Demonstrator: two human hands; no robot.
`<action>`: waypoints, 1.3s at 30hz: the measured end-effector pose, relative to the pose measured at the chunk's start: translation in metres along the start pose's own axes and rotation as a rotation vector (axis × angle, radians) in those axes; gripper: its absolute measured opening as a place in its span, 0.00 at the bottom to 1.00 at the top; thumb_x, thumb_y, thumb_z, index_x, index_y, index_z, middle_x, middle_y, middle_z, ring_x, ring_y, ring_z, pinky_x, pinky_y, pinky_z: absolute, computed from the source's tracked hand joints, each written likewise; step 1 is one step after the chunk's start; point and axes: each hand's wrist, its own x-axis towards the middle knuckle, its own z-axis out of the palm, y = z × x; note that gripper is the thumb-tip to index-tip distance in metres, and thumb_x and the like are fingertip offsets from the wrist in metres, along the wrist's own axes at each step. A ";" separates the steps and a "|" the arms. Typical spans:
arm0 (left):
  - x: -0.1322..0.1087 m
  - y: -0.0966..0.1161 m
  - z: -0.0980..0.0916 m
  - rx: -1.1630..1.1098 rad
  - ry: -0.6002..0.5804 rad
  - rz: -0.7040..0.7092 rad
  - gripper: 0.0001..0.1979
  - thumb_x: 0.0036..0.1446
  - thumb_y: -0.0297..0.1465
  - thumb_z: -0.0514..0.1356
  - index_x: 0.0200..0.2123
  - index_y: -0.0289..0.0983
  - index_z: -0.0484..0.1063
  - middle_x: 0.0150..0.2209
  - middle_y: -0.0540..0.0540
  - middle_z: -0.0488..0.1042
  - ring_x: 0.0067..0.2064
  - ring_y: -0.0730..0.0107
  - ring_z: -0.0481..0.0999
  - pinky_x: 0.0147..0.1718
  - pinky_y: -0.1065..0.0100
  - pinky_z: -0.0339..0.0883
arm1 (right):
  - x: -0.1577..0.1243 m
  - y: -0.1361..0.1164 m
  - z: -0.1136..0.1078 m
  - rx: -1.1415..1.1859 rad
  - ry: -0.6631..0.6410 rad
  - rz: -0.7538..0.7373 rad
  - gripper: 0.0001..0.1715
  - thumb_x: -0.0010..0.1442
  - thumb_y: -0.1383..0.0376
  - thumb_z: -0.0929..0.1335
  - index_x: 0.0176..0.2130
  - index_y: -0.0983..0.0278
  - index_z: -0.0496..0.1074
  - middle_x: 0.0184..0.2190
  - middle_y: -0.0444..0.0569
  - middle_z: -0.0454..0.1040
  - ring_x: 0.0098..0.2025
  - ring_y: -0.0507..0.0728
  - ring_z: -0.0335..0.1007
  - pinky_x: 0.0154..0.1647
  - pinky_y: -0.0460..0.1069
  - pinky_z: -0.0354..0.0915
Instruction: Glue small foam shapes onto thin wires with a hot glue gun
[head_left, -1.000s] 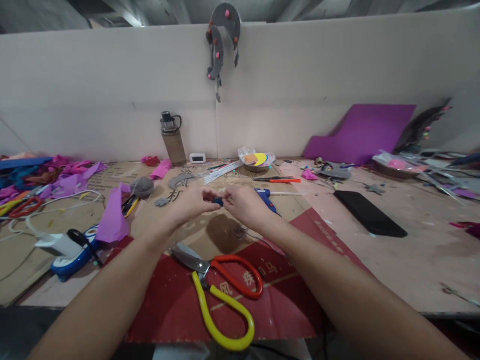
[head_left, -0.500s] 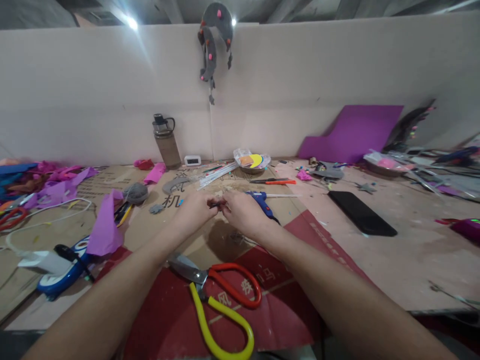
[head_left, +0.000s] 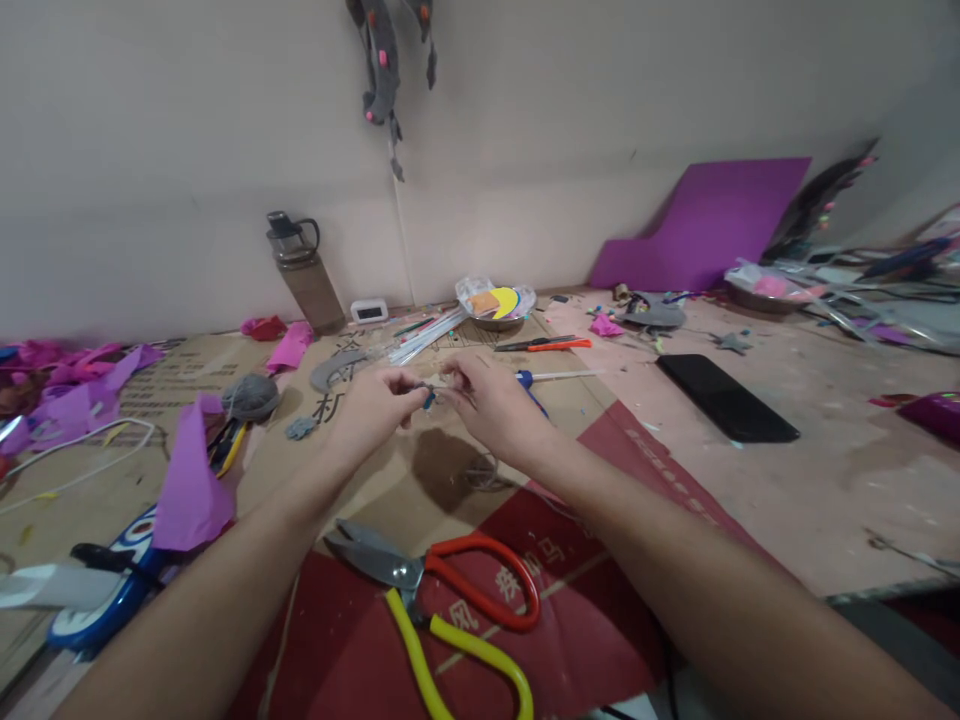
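Observation:
My left hand (head_left: 375,408) is closed, thumb and forefinger pinching a small dark grey piece (head_left: 428,388) above the cardboard. Facing it, my right hand (head_left: 491,405) has its fingertips drawn together at the other end of this piece, which is too small to name. A blue glue gun (head_left: 525,379) lies partly hidden behind my right hand. Under the hands, a loop of thin grey cord (head_left: 484,472) rests on the cardboard (head_left: 390,480). Nearer to me lie large scissors (head_left: 409,575) with one red and one yellow handle.
Grey yarn (head_left: 251,397), a grey felt flower (head_left: 301,428) and purple sheets (head_left: 191,475) lie left. A bottle (head_left: 307,285) stands by the wall. Behind my hands are a bowl (head_left: 499,322) and an orange-handled tool (head_left: 559,344). A black phone (head_left: 727,398) lies right.
My hands have drawn slightly apart, and more of the small grey piece shows between them. The view has tilted down and shifted, bringing the scissors and table closer.

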 end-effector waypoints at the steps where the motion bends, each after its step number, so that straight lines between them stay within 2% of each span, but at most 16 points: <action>1: 0.000 -0.002 0.000 -0.059 -0.001 -0.029 0.08 0.48 0.35 0.64 0.26 0.36 0.74 0.16 0.53 0.69 0.18 0.75 0.66 0.20 0.72 0.56 | 0.000 0.000 0.000 -0.004 0.015 -0.027 0.05 0.61 0.71 0.67 0.39 0.65 0.70 0.35 0.48 0.71 0.37 0.54 0.64 0.40 0.48 0.59; 2: -0.001 -0.003 0.001 -0.109 -0.005 -0.053 0.09 0.48 0.37 0.64 0.28 0.36 0.74 0.16 0.53 0.68 0.17 0.75 0.66 0.19 0.72 0.55 | 0.000 0.000 -0.001 -0.007 0.028 -0.050 0.02 0.61 0.70 0.67 0.36 0.64 0.70 0.35 0.48 0.70 0.37 0.54 0.64 0.40 0.48 0.59; 4: -0.003 -0.005 0.002 -0.176 -0.011 -0.080 0.12 0.49 0.38 0.65 0.30 0.35 0.74 0.16 0.53 0.69 0.17 0.76 0.65 0.18 0.73 0.54 | -0.001 -0.001 -0.001 -0.004 0.044 -0.078 0.04 0.60 0.71 0.67 0.33 0.64 0.70 0.34 0.48 0.70 0.38 0.54 0.64 0.40 0.48 0.59; 8: -0.009 -0.004 0.005 -0.250 0.022 -0.068 0.13 0.50 0.39 0.65 0.32 0.35 0.74 0.16 0.51 0.70 0.17 0.76 0.64 0.17 0.73 0.52 | -0.003 -0.003 0.002 0.009 0.060 -0.083 0.03 0.60 0.71 0.68 0.33 0.65 0.71 0.33 0.47 0.70 0.36 0.53 0.64 0.39 0.47 0.59; 13: -0.018 -0.001 0.007 -0.331 0.067 -0.076 0.12 0.50 0.38 0.65 0.33 0.35 0.74 0.17 0.52 0.70 0.18 0.77 0.65 0.18 0.74 0.51 | -0.005 -0.009 0.002 0.010 0.075 -0.018 0.04 0.61 0.69 0.67 0.32 0.65 0.71 0.31 0.46 0.71 0.34 0.52 0.63 0.37 0.46 0.58; 20: -0.026 -0.003 0.010 -0.450 0.057 -0.094 0.12 0.48 0.37 0.66 0.32 0.34 0.73 0.18 0.52 0.71 0.18 0.78 0.64 0.18 0.73 0.53 | -0.005 -0.012 0.007 -0.010 0.013 0.058 0.08 0.63 0.65 0.65 0.32 0.65 0.69 0.31 0.47 0.71 0.34 0.52 0.62 0.36 0.47 0.56; 25: -0.027 -0.009 0.009 -0.486 0.041 -0.095 0.12 0.48 0.36 0.66 0.32 0.34 0.73 0.18 0.50 0.71 0.18 0.78 0.65 0.18 0.73 0.53 | -0.008 -0.014 0.009 0.013 -0.006 0.050 0.09 0.64 0.65 0.64 0.32 0.65 0.70 0.31 0.46 0.70 0.34 0.52 0.63 0.36 0.47 0.56; 28: -0.026 -0.013 0.007 -0.479 0.067 -0.076 0.12 0.48 0.37 0.66 0.32 0.34 0.74 0.19 0.50 0.72 0.19 0.77 0.66 0.19 0.73 0.54 | -0.010 -0.016 0.009 0.030 -0.018 0.013 0.08 0.64 0.66 0.64 0.32 0.65 0.69 0.31 0.46 0.70 0.34 0.52 0.63 0.37 0.47 0.57; 32: -0.022 -0.019 0.001 -0.482 0.192 -0.034 0.11 0.48 0.36 0.66 0.33 0.35 0.74 0.20 0.51 0.72 0.19 0.78 0.65 0.18 0.74 0.53 | -0.014 -0.020 0.011 0.034 -0.086 -0.067 0.07 0.64 0.69 0.64 0.33 0.65 0.70 0.31 0.47 0.71 0.36 0.53 0.64 0.39 0.47 0.59; 35: -0.016 -0.023 -0.006 -0.601 0.295 0.022 0.11 0.46 0.34 0.67 0.33 0.35 0.74 0.25 0.51 0.73 0.21 0.79 0.68 0.18 0.74 0.53 | -0.019 -0.026 0.015 0.027 -0.141 -0.179 0.09 0.65 0.69 0.63 0.36 0.65 0.71 0.35 0.49 0.72 0.39 0.53 0.66 0.42 0.47 0.60; 39: -0.011 -0.024 -0.014 -0.807 0.342 0.040 0.10 0.45 0.34 0.68 0.30 0.36 0.73 0.23 0.53 0.71 0.19 0.82 0.64 0.16 0.75 0.50 | -0.029 -0.039 0.022 -0.127 -0.261 -0.343 0.12 0.68 0.67 0.61 0.40 0.65 0.73 0.38 0.51 0.73 0.40 0.53 0.66 0.42 0.47 0.61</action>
